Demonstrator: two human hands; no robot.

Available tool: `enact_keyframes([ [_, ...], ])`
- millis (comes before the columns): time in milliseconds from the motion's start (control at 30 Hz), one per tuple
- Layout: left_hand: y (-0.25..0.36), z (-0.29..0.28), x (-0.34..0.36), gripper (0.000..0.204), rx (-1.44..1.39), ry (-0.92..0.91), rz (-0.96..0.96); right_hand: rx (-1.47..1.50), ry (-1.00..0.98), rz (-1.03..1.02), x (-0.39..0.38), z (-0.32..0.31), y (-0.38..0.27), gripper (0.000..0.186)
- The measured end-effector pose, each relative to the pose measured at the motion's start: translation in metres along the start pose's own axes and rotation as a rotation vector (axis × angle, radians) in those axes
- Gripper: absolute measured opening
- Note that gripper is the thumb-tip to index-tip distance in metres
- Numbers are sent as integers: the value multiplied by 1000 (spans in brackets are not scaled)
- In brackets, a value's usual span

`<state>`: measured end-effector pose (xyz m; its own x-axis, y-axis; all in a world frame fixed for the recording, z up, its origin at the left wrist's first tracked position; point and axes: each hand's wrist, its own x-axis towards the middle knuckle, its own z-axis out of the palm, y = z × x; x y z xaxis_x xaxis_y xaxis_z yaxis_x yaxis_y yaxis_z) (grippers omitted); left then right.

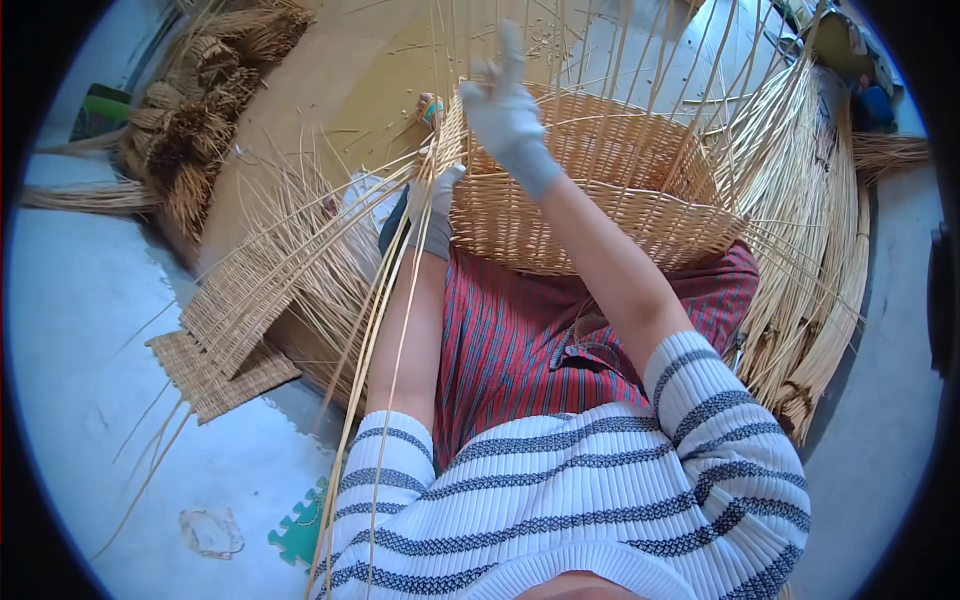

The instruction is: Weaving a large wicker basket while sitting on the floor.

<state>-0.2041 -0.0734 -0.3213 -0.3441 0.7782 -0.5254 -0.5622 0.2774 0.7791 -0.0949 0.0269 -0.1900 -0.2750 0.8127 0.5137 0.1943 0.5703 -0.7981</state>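
Note:
A half-woven wicker basket [590,215] leans across my lap, with long upright stakes rising from its far edge. My left hand [435,215], in a pale grey glove, is closed around wicker strands [380,290] at the basket's left side. Those strands trail down past my left arm. My right hand [508,115], gloved too, is raised over the basket's left part, near the stakes. Its fingers are apart, one pointing up, and the fingertips are slightly blurred. No strand shows plainly in it.
Loose pale wicker [800,200] lies in a large bundle at the right. Brown bundles [200,110] are stacked at the far left. Two flat woven pieces [235,310] lie left of me, beside more loose strands. A green foam mat piece [300,530] is on the floor.

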Motion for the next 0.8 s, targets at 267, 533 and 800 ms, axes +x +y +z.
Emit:
enact_keyframes([
  [267,-14,15,-40,27,305,285,642,598,121,693,-159,-146,62,31],
  [533,45,44,-81,38,1110,306,647,644,78,696,-163,-137,46,35],
  [800,22,28,-71,28,946,225,1001,622,175,897,-137,-167,65,24],
])
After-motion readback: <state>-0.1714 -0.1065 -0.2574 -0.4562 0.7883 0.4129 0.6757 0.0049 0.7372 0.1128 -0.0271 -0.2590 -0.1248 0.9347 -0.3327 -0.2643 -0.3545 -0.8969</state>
